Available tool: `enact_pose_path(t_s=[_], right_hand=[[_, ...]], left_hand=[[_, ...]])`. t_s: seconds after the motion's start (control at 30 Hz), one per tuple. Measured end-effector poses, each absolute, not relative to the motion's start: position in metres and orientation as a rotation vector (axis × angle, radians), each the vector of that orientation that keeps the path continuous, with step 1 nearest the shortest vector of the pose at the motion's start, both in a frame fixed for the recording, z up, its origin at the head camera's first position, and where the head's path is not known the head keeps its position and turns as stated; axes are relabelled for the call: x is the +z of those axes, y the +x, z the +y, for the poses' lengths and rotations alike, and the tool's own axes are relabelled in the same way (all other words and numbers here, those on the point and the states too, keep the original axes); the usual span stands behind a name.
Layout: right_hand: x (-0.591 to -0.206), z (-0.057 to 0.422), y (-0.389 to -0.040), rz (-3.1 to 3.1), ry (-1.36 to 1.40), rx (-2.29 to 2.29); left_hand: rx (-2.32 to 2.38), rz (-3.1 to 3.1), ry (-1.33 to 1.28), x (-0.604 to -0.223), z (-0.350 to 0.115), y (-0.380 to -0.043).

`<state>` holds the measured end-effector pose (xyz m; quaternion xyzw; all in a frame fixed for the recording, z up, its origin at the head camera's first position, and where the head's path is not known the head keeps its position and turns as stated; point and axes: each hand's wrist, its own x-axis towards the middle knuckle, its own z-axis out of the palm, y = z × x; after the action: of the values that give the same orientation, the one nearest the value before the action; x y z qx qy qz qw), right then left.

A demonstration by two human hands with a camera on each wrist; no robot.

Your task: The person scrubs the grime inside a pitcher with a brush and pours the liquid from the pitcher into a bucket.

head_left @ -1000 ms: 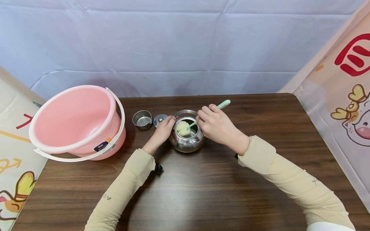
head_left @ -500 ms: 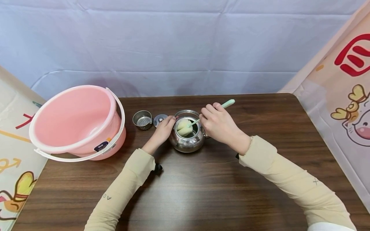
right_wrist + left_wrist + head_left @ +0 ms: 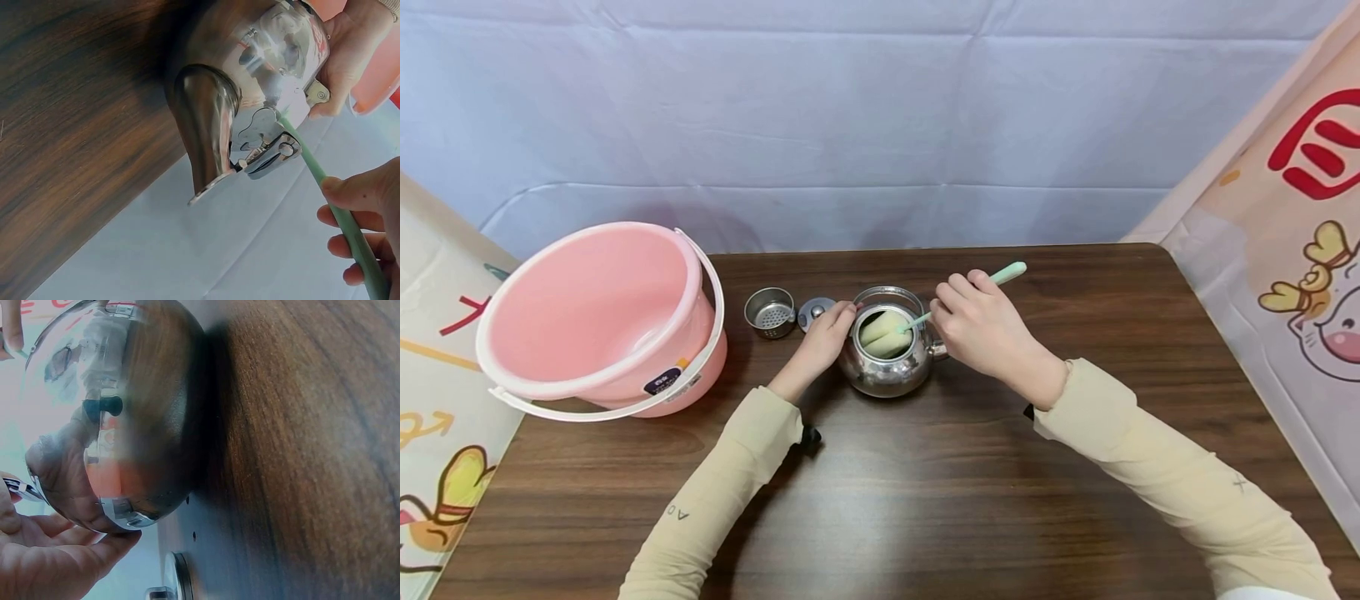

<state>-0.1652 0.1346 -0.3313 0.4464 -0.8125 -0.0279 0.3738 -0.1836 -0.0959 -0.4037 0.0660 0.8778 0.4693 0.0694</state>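
A shiny metal teapot [image 3: 887,382] stands on the table with its top uncovered. My left hand [image 3: 826,337] holds its left side, thumb near the rim; the left wrist view shows those fingers [image 3: 115,550] against the teapot's shell. My right hand [image 3: 979,321] grips the pale green handle [image 3: 350,231] of a sponge brush. Its pale yellow sponge head [image 3: 886,335] sits in the teapot's opening, the handle slanting up to the right. A spout [image 3: 209,131] and hinged bail handle [image 3: 275,156] show in the right wrist view. The teapot's inside is mostly covered by the sponge.
Left of the teapot lie a perforated metal strainer [image 3: 770,312] and a round lid [image 3: 815,310] with a knob. A pink bucket [image 3: 625,375] with a white handle stands at the table's left. Pale cloth hangs behind the dark wooden table [image 3: 880,500].
My right hand has moved to the right with the brush, and the sponge head has shifted rightward within the opening. The left hand and teapot stay in place.
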Motion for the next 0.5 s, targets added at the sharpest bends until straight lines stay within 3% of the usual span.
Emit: enact_pose_path(t_s=[0.5], right_hand=[[-0.3291,0.1395,-0.1565,-2.087,1.143,-0.062]], left_hand=[[1.407,2.642,0.181,-0.4038,-0.0949,-0.1832]])
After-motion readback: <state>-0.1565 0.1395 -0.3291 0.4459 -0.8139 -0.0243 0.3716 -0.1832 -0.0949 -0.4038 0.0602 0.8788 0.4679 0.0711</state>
